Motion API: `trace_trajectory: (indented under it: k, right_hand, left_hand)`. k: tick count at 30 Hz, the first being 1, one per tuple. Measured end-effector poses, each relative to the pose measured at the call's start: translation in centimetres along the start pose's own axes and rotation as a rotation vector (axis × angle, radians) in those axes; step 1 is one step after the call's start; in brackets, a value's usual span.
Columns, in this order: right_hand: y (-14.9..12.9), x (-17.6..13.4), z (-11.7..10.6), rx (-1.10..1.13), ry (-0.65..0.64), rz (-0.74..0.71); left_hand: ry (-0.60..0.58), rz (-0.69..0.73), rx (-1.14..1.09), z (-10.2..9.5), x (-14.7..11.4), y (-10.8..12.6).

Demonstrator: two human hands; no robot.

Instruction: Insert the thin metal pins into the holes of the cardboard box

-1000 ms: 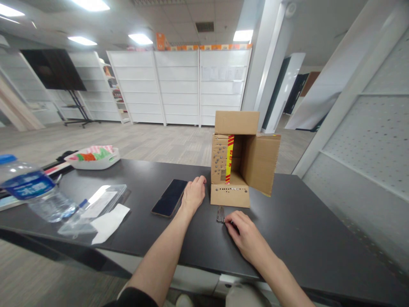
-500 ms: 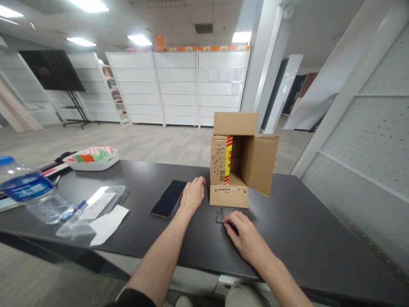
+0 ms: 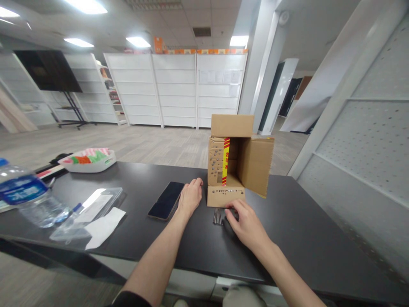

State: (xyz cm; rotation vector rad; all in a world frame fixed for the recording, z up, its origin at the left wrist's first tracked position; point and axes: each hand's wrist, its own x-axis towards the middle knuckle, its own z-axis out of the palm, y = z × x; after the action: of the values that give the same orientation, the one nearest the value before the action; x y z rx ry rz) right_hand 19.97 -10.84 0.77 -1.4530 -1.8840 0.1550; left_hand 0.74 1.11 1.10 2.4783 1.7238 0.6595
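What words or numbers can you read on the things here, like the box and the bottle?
None can be read.
Water bottle: blue label with white marks, too blurred to read.
Cardboard box: a barcode label and a red and yellow tape strip, print too small to read.
Papers on the far white shelves: too small to read.
Phone beside the left hand: dark screen, no text.

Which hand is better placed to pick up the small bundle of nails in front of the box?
Probably the right hand: its fingers lie just beside the nails. The left hand rests farther away, near the phone.
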Motion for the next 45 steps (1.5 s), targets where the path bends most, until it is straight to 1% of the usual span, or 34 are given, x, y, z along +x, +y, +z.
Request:
trace_trajectory:
  k: [5,9,12,18,22,28,34,45]
  right_hand:
    - [1.2,2.4,0.4,-0.068,0.140,-0.003]
    - [2.0,3.7,0.8,-0.185,0.234,0.012]
    - [2.3,4.2,1.3,-0.235,0.270,0.013]
    - [3.3,4.2,2.6,-0.235,0.342,-0.002]
    - [3.6,4.0,3.0,-0.245,0.358,0.010]
    - [3.4,4.0,3.0,-0.246,0.356,0.010]
    - [3.4,3.9,3.1,-0.251,0.360,0.009]
    - [3.2,3.9,3.3,-0.326,0.336,0.004]
  left_hand:
    - [0.004,0.004,0.004,0.1,0.0,-0.1]
    - [0.000,0.005,0.002,0.1,0.0,-0.2]
    - [0.001,0.001,0.007,0.2,0.0,-0.2]
    - [-0.002,0.002,0.006,0.2,0.1,-0.3]
    - [-0.003,0.003,0.008,0.1,0.1,-0.2]
    - [-0.027,-0.016,0.012,-0.2,0.1,0.0]
    - [-0.016,-0.015,0.009,-0.1,0.1,-0.2]
    - [-0.011,-0.015,0.014,0.3,0.2,-0.4]
